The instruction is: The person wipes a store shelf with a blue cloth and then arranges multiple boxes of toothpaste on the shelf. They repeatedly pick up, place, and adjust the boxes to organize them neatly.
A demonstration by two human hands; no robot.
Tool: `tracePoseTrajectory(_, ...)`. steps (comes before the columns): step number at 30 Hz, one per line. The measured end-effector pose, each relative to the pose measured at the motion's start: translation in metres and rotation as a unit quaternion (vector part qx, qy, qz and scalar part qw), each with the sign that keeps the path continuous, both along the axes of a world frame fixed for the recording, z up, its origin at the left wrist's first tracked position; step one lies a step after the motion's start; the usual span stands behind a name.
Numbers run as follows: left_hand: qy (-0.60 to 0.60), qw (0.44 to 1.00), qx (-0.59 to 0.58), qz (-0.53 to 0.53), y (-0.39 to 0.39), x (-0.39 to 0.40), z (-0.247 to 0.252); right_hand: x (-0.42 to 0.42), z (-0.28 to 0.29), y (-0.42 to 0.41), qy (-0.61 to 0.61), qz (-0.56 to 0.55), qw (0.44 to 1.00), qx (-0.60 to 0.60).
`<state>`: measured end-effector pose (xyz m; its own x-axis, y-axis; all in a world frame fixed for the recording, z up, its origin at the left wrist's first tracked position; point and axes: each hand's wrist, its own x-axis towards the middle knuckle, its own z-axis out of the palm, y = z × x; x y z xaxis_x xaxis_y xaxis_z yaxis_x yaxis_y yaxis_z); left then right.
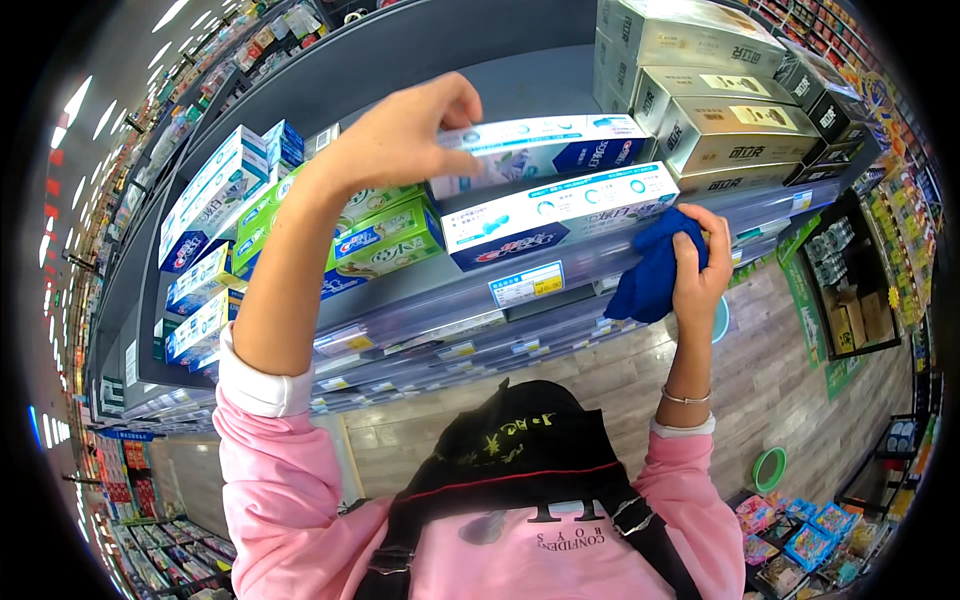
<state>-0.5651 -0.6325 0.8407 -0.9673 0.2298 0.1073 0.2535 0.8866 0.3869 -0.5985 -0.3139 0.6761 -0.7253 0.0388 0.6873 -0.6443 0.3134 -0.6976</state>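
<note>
My left hand (pixel 420 135) reaches over the shelf, fingers bent at the left end of a white and blue toothpaste box (pixel 540 146); whether it grips the box cannot be told. A similar Crest toothpaste box (pixel 562 217) lies in front, along the shelf edge. My right hand (pixel 701 262) holds a crumpled blue cloth (pixel 652 270) against the shelf's front edge, by that box's right end. Green toothpaste boxes (pixel 390 232) lie left of the two boxes, partly behind my left forearm.
Gold and silver cartons (pixel 735 135) are stacked on the shelf's right side. More toothpaste boxes (pixel 217 195) stand at its left end. A price tag (pixel 526 283) is on the shelf's front strip. Below are lower shelves, a wood-look floor (pixel 600 382) and a green-rimmed basin (pixel 769 469).
</note>
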Motion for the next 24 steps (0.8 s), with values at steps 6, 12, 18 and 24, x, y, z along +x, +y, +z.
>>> tracePoseTrajectory(6, 0.053, 0.994, -0.076, -0.057, 0.015, -0.011, -0.022, 0.001, 0.000, 0.001, -0.001, -0.004, 1.000, 0.001)
tracePoseTrajectory(12, 0.008, 0.998, -0.055, -0.032, 0.046, -0.029, -0.037, 0.001, 0.000, 0.000, -0.005, -0.001, 1.000, 0.001)
tracePoseTrajectory(18, -0.119, 0.984, 0.092, -0.093, 0.032, -0.032, -0.041, 0.003, 0.004, -0.001, 0.003, -0.008, 1.000, 0.013)
tracePoseTrajectory(24, -0.076, 0.993, 0.061, -0.064, 0.056, -0.011, -0.039, 0.002, 0.002, -0.002, -0.002, -0.021, 1.000, 0.012)
